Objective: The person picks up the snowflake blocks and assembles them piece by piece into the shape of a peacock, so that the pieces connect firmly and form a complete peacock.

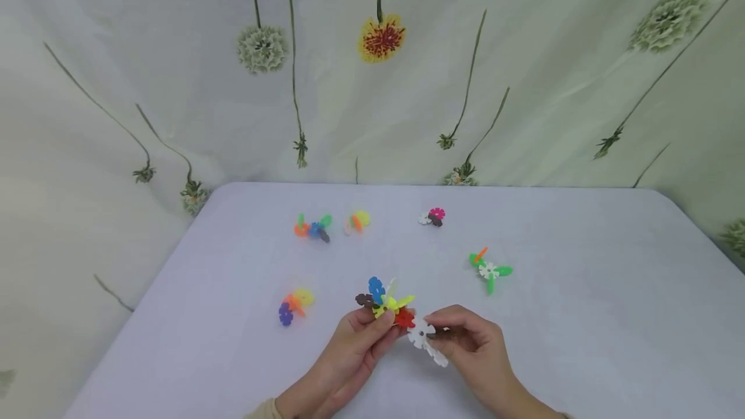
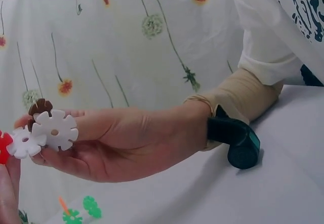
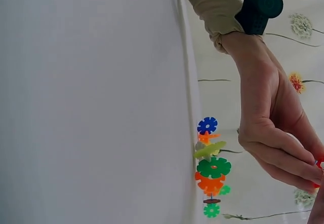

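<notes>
Near the table's front, my left hand (image 1: 355, 351) holds a cluster of notched snowflake discs: a blue disc (image 1: 376, 290), yellow discs (image 1: 388, 306), a dark brown one (image 1: 365, 300) and a red disc (image 1: 405, 318). My right hand (image 1: 480, 344) pinches the cluster's white end, with thumb and fingers at a white disc (image 1: 421, 333). In the left wrist view, the right hand (image 2: 126, 143) grips two white discs (image 2: 56, 130) and a brown disc (image 2: 40, 107) beside the red one. The right wrist view shows the left hand (image 3: 276, 117); its fingertips are partly cut off.
Several small disc clusters lie about the table (image 1: 582, 315): a green and white one (image 1: 489, 270) to the right, a pink, white and brown one (image 1: 433, 217) at the back, a blue-orange-green one (image 1: 314, 228) and an orange-yellow one (image 1: 357, 221) back left, a purple-orange-yellow one (image 1: 293, 306) left.
</notes>
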A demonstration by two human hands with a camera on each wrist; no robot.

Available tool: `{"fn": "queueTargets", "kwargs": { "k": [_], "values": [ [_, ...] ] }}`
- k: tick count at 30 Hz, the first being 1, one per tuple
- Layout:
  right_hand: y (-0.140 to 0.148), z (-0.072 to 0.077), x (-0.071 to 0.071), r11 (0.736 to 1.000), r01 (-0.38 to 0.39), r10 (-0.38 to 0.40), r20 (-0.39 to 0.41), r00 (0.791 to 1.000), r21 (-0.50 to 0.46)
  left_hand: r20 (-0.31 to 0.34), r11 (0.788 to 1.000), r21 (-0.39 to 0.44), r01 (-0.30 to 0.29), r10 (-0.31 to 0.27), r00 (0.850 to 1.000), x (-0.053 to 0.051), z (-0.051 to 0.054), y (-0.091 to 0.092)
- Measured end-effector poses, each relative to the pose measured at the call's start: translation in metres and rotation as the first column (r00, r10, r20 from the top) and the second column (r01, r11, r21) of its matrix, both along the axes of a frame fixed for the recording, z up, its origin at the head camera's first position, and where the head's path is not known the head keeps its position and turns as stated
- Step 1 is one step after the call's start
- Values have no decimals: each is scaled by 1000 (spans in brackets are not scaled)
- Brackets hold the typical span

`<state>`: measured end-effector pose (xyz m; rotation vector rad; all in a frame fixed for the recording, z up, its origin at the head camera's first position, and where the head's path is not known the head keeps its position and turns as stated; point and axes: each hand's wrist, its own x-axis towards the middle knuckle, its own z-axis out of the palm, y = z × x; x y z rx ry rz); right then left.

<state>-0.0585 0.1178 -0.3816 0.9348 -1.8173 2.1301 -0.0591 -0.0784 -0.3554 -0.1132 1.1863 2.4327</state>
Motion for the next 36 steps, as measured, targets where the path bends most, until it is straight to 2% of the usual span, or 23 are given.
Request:
{"fn": "queueTargets", "kwargs": {
  "k": [6,8,11,16,24,28,32,36],
  "values": [
    [3,3,3,1000,0,0,-9,1000,12,-63,998,35,42,-40,997,0,4,-1],
    [2,5,4,1000,7,-7,-1,1000,20,-66,999,27,41,-39,997,1,5,-1],
    [1,9,4,999,10,-9,-29,1000,34,-69,999,-6,32,-32,997,1,6,-2],
    [2,12,1,999,-25,27,-74,997,35,-88,999,-36,29,-32,996,-1,4,-2],
    [9,17,-8,992,-106,105,12,994,68,-60,996,-85,21,-26,998,-2,5,-3],
    [14,20,-13,987,-145,139,79,987,69,-58,993,-120,10,-17,998,-1,10,0],
    [14,19,-14,986,-164,156,163,974,34,-58,993,-116,-21,15,998,2,17,1],
    [13,16,-13,984,-175,168,178,970,23,-67,995,-96,-26,20,998,4,19,2]
  ]
}}
